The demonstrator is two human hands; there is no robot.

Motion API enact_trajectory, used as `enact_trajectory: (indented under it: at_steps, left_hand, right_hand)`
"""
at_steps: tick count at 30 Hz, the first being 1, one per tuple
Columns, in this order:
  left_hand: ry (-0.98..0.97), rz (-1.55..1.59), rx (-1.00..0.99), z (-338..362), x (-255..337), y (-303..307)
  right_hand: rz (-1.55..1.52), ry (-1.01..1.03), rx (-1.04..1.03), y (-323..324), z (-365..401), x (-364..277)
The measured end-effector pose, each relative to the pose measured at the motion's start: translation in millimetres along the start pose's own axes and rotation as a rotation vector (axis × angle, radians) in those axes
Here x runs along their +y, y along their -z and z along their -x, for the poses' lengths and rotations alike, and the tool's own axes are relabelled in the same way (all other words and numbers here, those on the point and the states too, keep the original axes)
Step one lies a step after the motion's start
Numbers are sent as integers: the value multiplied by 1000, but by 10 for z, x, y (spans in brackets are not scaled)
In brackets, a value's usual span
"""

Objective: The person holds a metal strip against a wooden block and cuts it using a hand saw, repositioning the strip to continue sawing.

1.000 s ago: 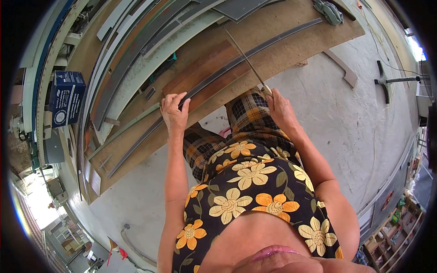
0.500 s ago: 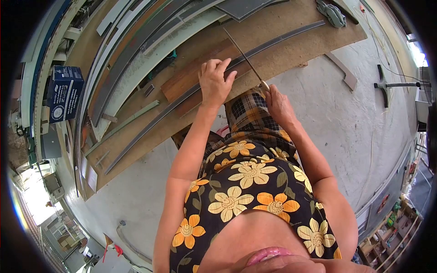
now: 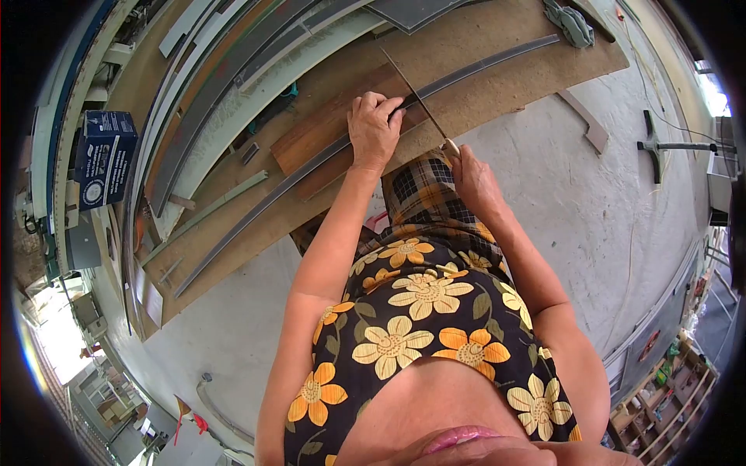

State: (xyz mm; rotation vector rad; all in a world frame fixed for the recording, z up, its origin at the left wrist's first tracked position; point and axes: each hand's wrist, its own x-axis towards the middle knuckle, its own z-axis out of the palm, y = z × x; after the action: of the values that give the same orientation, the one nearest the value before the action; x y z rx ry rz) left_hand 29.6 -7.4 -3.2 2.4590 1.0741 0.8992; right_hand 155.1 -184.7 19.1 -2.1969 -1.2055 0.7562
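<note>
A long thin dark strip (image 3: 264, 203) lies across the brown workbench (image 3: 497, 85), passing over a reddish-brown wooden board (image 3: 311, 140). My left hand (image 3: 374, 130) is closed on the strip over the board, thumb and fingers drawn together. Just right of it, a thin saw-like blade (image 3: 409, 88) crosses the strip at an angle. My right hand (image 3: 475, 180) is wrapped round the handle (image 3: 451, 146) of this tool, near the bench's front edge. Whether the blade has cut into the strip cannot be made out.
Long curved panels and strips (image 3: 214, 109) are stacked at the back left, beside a blue box (image 3: 107, 159). A grey cloth (image 3: 571, 25) lies at the bench's far right. An angled flat piece (image 3: 584, 123) and a black metal stand (image 3: 653, 146) are on the right.
My left hand has gone from spread fingers above the strip to a closed grip on it. My right hand and the blade have barely moved.
</note>
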Motion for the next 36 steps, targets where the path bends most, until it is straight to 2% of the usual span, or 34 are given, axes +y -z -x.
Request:
enact_trajectory:
  at_steps: [7,15,19,22,25,28,31,36]
  left_hand:
    - [-24,-9,34,1,-4,-1]
    - [-19,-5,41,-4,-14,-19]
    - [-15,0,33,4,-12,-15]
    - [-20,-22,44,-6,-10,-15]
    - [-2,-39,46,5,20,-16]
    - [-2,-30,35,3,7,-20]
    - [-17,-16,45,-5,-5,-14]
    - [-10,-12,54,-2,-13,-25]
  right_hand:
    - [7,52,23,-27,-357,-241]
    - [24,48,-2,23,89,23]
    - [9,-26,-50,29,-275,-219]
    - [-5,59,30,-68,-431,-230]
    - [10,-15,-22,-14,-223,-165]
    - [21,3,-22,63,161,-33]
    - [3,-26,-46,96,146,-25]
    - [21,7,-20,-10,-424,-288]
